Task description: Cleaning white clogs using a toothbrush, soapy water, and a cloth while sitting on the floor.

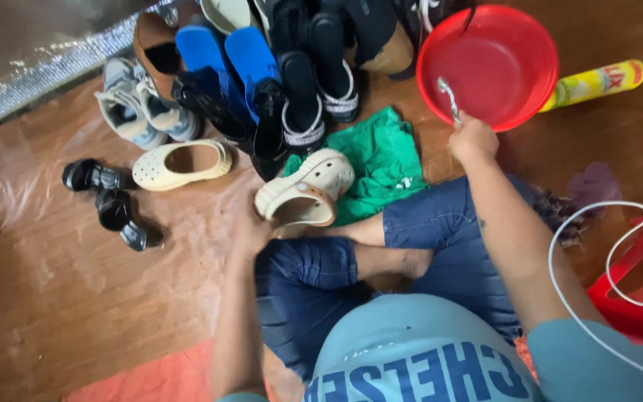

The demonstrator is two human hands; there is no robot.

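In my left grip (251, 229) I hold a cream clog (305, 188) by its heel end; it is tipped on its side, the opening turned toward me, its toe with round holes pointing up and away, lying partly over a crumpled green cloth (385, 160). In my right grip (472, 138) I hold a small brush (449, 97) with a pale handle, its head up inside the red basin (515, 52), which stands tilted on the floor.

A green cloth (385, 167), 2 blue sandals (228, 56), grey sneakers (139, 108).
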